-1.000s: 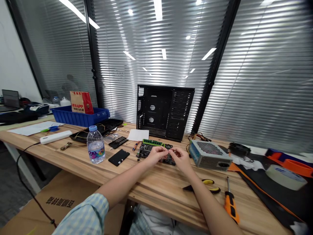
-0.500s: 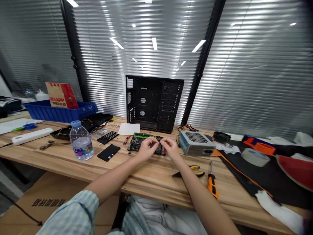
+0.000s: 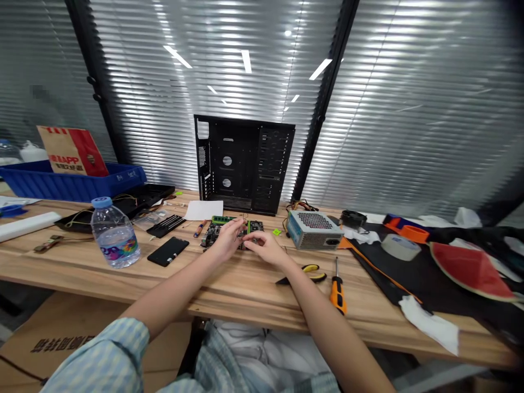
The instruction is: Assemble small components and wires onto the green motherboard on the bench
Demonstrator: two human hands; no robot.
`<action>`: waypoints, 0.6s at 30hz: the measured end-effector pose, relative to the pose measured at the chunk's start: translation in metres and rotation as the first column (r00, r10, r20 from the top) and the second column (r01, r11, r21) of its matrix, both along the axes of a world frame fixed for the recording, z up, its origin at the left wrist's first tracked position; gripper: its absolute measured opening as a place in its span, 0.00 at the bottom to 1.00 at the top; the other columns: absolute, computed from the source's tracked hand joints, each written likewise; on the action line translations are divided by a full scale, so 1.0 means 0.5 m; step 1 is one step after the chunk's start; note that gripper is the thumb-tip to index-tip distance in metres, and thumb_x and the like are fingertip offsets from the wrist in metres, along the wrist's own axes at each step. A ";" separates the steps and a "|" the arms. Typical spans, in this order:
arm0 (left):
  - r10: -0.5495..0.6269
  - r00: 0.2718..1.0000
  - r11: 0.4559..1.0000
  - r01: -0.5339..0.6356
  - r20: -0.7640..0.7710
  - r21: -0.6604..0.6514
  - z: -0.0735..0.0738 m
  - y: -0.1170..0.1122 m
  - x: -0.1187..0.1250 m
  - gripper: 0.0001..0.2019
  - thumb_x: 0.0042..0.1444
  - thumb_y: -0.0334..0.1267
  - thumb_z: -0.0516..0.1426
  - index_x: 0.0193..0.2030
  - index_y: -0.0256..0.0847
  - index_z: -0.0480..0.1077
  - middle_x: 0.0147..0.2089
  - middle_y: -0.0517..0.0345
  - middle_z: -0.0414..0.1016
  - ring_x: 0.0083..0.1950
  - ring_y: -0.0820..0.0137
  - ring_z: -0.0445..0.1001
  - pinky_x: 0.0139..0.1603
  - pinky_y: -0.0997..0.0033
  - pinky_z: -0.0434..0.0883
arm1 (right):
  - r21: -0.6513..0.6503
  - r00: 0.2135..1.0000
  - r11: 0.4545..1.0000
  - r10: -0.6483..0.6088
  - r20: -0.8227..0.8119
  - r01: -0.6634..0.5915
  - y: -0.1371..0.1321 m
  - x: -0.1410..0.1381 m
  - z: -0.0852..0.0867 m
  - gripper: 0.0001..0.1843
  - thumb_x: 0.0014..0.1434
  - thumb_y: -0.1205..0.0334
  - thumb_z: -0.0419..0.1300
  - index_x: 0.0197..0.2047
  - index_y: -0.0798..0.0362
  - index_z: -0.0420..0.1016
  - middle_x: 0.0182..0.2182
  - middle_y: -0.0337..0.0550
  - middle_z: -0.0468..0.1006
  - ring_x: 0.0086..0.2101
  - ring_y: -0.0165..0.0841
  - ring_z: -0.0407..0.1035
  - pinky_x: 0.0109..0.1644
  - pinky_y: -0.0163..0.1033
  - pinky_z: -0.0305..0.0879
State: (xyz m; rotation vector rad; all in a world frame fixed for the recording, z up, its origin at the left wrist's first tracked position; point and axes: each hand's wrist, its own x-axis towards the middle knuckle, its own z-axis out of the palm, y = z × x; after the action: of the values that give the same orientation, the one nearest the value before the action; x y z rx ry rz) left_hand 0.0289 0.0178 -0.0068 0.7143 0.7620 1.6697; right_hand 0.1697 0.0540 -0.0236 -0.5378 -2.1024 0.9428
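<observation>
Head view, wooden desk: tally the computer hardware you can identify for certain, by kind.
Black steel computer case frame: 1
Dark motherboard: 1
Green RAM stick: 1
Silver vented power supply: 1
Black round cooling fan: 1
Total: 5

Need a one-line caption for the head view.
Left hand and right hand over a motherboard on a wooden bench.

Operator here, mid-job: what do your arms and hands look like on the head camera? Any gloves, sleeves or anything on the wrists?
The left hand and right hand are bare and ungloved, with no watch or band showing. A pale blue checked shirt sleeve is rolled back on the left arm; the right arm shows no sleeve within the frame.
</observation>
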 end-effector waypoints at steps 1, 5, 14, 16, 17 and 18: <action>-0.005 1.000 1.000 0.005 0.005 0.002 0.000 0.000 0.001 0.18 0.36 0.40 0.68 0.32 0.37 0.68 0.37 0.58 0.72 0.38 0.71 0.70 0.32 0.75 0.67 | -0.002 1.000 1.000 0.001 -0.003 -0.001 -0.001 -0.001 0.000 0.11 0.55 0.58 0.60 0.37 0.55 0.78 0.33 0.43 0.77 0.27 0.29 0.63 0.29 0.33 0.57; -0.016 1.000 1.000 0.016 -0.005 0.008 -0.001 -0.004 0.011 0.20 0.33 0.40 0.69 0.33 0.37 0.68 0.37 0.57 0.72 0.35 0.72 0.70 0.28 0.76 0.65 | -0.063 0.999 0.998 0.019 -0.046 -0.022 -0.003 -0.006 -0.002 0.13 0.55 0.56 0.59 0.38 0.55 0.77 0.29 0.41 0.76 0.24 0.28 0.62 0.27 0.33 0.57; -0.033 0.981 0.992 0.055 -0.193 0.115 -0.019 -0.005 0.023 0.16 0.37 0.41 0.68 0.31 0.35 0.72 0.31 0.58 0.72 0.30 0.76 0.68 0.30 0.79 0.64 | -0.147 0.986 0.984 0.077 -0.151 -0.100 -0.001 -0.009 -0.004 0.12 0.52 0.55 0.61 0.30 0.56 0.75 0.28 0.41 0.75 0.29 0.31 0.66 0.35 0.36 0.63; -0.003 0.975 0.989 0.036 -0.224 0.143 -0.025 0.000 0.018 0.15 0.39 0.41 0.68 0.32 0.35 0.73 0.31 0.58 0.72 0.31 0.76 0.69 0.31 0.79 0.64 | -0.177 0.983 0.980 0.061 -0.173 -0.092 0.001 -0.008 -0.004 0.11 0.50 0.55 0.62 0.28 0.56 0.74 0.26 0.40 0.74 0.28 0.30 0.66 0.33 0.35 0.63; 0.017 0.971 0.988 0.021 -0.237 0.153 -0.027 0.003 0.015 0.15 0.40 0.42 0.67 0.32 0.35 0.73 0.32 0.57 0.72 0.32 0.75 0.69 0.31 0.79 0.65 | -0.197 0.982 0.977 0.047 -0.185 -0.084 0.002 -0.007 -0.003 0.11 0.50 0.56 0.62 0.27 0.55 0.73 0.25 0.39 0.73 0.27 0.30 0.66 0.31 0.34 0.62; 0.037 0.968 0.988 0.003 -0.249 0.156 -0.029 0.005 0.013 0.15 0.40 0.42 0.67 0.32 0.36 0.73 0.32 0.57 0.72 0.32 0.75 0.69 0.32 0.78 0.65 | -0.217 0.980 0.973 0.032 -0.195 -0.075 0.004 -0.006 -0.003 0.10 0.49 0.56 0.62 0.26 0.55 0.72 0.23 0.38 0.72 0.25 0.29 0.65 0.29 0.33 0.61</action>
State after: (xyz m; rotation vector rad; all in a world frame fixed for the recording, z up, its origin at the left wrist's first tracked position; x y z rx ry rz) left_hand 0.0352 0.0205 -0.0212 1.0466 0.8216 1.6862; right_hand 0.1669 0.0559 -0.0248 -0.4844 -1.8596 1.2222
